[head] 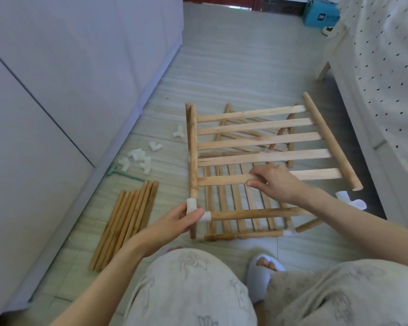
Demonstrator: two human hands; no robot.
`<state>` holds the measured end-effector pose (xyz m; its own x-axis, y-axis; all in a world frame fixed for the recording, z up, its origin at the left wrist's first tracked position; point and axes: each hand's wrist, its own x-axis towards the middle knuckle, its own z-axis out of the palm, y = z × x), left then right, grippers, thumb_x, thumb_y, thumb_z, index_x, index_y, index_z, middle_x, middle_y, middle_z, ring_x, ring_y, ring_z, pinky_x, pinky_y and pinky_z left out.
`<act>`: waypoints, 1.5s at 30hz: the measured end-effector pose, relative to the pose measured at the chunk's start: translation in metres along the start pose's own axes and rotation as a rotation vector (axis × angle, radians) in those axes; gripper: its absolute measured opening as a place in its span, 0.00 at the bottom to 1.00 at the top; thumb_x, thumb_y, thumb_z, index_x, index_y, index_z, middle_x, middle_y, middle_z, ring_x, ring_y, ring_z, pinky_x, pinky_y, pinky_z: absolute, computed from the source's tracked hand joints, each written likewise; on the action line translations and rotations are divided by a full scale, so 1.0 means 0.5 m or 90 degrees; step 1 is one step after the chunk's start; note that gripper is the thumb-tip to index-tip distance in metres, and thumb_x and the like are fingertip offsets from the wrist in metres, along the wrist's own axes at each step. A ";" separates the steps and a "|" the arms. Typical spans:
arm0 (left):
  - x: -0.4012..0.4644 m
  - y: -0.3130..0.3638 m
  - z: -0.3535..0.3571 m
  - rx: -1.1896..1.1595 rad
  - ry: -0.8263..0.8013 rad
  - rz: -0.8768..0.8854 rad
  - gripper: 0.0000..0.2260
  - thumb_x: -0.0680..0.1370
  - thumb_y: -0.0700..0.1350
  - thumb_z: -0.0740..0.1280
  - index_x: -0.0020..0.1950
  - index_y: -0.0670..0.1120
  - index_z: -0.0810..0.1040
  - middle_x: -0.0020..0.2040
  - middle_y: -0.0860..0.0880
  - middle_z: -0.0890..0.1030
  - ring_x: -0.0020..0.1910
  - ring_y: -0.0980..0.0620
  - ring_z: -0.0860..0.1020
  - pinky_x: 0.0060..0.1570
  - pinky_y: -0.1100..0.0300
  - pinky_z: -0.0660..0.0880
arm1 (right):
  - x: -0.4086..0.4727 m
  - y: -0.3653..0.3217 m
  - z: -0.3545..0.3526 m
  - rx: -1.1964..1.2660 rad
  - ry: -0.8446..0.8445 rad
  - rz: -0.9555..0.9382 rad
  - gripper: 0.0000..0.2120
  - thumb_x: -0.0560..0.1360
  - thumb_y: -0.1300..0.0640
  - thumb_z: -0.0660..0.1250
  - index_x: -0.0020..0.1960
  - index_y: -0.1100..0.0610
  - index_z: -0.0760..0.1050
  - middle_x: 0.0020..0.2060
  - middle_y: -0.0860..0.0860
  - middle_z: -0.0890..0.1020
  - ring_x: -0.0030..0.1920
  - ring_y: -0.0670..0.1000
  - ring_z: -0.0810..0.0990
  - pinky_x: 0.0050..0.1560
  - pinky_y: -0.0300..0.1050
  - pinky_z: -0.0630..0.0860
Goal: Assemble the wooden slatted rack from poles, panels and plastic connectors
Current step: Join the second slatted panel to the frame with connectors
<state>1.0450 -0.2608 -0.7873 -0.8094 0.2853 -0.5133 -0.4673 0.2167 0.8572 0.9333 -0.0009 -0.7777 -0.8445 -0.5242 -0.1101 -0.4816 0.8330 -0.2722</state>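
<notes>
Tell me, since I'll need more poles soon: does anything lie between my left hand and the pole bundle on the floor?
Nothing visible does. The pole bundle lies on bare floor beside the left hand, which grips a corner connector.

Pale tiled floor (pixel 222 74) bears loose poles (pixel 125 224), white connectors (pixel 137 158) and slatted panels (pixel 245 135).

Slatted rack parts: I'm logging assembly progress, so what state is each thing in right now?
Slatted panel: raised and tilted, held by both hands.
Corner connector: fitted on the panel's side pole, in the left hand's grip.
Right hand: gripping the nearest slat.
Loose connectors: scattered on the floor, unused.
Spare poles: bundled on the floor.
</notes>
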 end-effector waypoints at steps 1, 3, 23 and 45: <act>0.000 -0.001 -0.001 -0.009 -0.001 0.003 0.17 0.67 0.64 0.63 0.53 0.59 0.73 0.56 0.58 0.76 0.55 0.63 0.75 0.46 0.71 0.72 | 0.001 0.000 -0.001 -0.002 -0.007 -0.003 0.11 0.79 0.47 0.59 0.47 0.55 0.72 0.37 0.45 0.72 0.41 0.47 0.69 0.47 0.45 0.62; 0.000 -0.005 -0.002 -0.024 0.001 0.006 0.18 0.67 0.64 0.64 0.53 0.58 0.73 0.55 0.58 0.76 0.54 0.64 0.76 0.46 0.72 0.73 | 0.003 0.001 -0.004 -0.003 -0.017 -0.004 0.11 0.79 0.47 0.59 0.47 0.55 0.72 0.38 0.46 0.72 0.41 0.47 0.69 0.47 0.44 0.62; 0.025 -0.025 -0.003 -0.049 0.068 -0.035 0.38 0.60 0.67 0.70 0.65 0.49 0.69 0.59 0.51 0.76 0.57 0.56 0.75 0.55 0.62 0.73 | -0.028 -0.023 -0.001 -0.009 -0.030 -0.028 0.13 0.79 0.48 0.58 0.51 0.57 0.74 0.43 0.50 0.76 0.48 0.52 0.75 0.53 0.47 0.67; 0.161 0.285 0.108 0.684 -0.013 0.164 0.14 0.81 0.47 0.57 0.67 0.51 0.70 0.65 0.52 0.73 0.62 0.55 0.71 0.60 0.61 0.67 | -0.143 0.038 -0.074 0.228 0.322 0.101 0.09 0.78 0.60 0.63 0.55 0.59 0.78 0.51 0.53 0.80 0.53 0.52 0.77 0.55 0.44 0.71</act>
<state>0.9327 -0.1566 -0.7089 -0.8275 0.4516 -0.3335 0.2747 0.8438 0.4610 0.9757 0.0589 -0.7396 -0.9476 -0.1779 0.2653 -0.3069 0.7376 -0.6014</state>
